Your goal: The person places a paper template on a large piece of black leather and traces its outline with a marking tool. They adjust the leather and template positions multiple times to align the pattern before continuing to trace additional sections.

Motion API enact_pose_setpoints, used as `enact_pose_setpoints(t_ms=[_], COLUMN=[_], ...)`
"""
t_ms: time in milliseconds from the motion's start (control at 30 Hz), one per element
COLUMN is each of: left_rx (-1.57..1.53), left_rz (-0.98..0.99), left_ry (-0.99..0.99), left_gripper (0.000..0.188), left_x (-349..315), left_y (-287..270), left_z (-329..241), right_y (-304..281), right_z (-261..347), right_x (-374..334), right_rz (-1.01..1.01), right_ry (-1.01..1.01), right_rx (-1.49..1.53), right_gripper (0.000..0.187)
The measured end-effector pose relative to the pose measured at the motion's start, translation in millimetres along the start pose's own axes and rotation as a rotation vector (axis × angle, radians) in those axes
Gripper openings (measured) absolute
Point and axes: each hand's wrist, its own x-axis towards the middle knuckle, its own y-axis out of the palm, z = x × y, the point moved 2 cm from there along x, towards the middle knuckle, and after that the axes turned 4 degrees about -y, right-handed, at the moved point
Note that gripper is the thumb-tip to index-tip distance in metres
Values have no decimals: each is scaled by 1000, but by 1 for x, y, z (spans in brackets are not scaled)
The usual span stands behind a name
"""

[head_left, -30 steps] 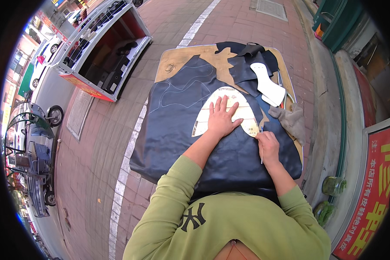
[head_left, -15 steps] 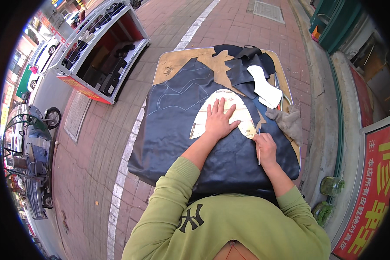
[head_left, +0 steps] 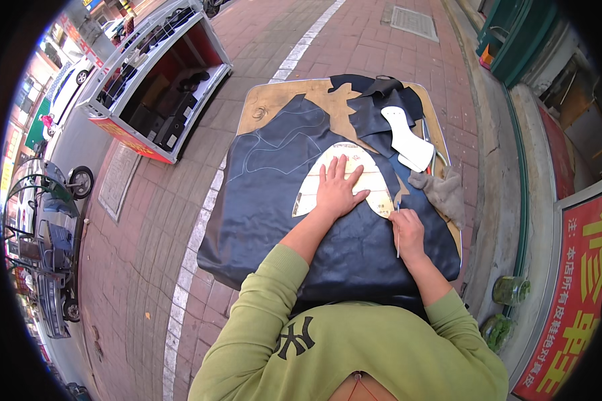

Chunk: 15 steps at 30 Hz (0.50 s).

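The left hand (head_left: 338, 190) lies flat, fingers spread, palm down on a pale paper pattern (head_left: 344, 177), pressing it against a large sheet of dark leather (head_left: 274, 200). It grips nothing. The pattern is a rounded arch shape, lying near the middle of the leather, and the hand covers its lower centre.

The right hand (head_left: 408, 232) is curled closed around a thin pen (head_left: 398, 234), held upright in the fingers with its tip at the pattern's lower right edge, where the paper meets the leather. Whether the tip actually touches the leather is hard to tell at this size.

The leather drapes over a wooden tabletop (head_left: 274, 100) and hangs past its near and left edges. Faint pale outlines (head_left: 267, 150) show on the leather to the left of the pattern. Bare wood shows at the far left corner and in a strip between the big sheet and some smaller dark leather scraps (head_left: 378, 100) at the far right. A white sole-shaped piece (head_left: 408, 137) lies on those scraps, and a grey rag (head_left: 441, 190) sits just right of the pattern, near the right hand.

The tabletop stands on a brick pavement (head_left: 247, 40). Two green glass jars (head_left: 508, 291) stand on the ground to the right.
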Motion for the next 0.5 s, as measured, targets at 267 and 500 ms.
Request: enact_pose_setpoints(t_ms=[267,500], left_rx=[1,7], left_rz=[32,7], left_ry=[-15,-15], left_gripper=[70,70], left_x=[-1,-1], left_y=[-2,0], left_z=[-1,-2], right_y=[0,1], right_z=[0,0], right_x=[-1,-1], right_rz=[-8,-5], right_ry=[-6,8], right_rx=[-2,-13], right_gripper=[13,14])
